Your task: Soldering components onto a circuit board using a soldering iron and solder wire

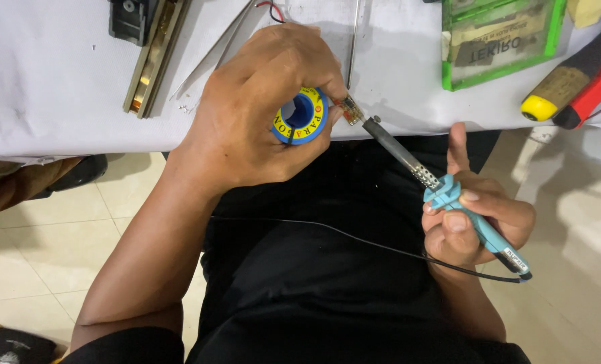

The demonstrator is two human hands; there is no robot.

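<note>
a flat green translucent plastic case lies on the white table's far right, its paper insert pale with dark print. in my left hand sits a solder spool, its round label yellow and blue with a red rim. a small white label wraps the tool's tail near my right hand.

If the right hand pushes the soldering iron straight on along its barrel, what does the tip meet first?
Probably the small circuit board pinched by the left hand; the soldering iron in the right hand already sits at its edge.
</note>
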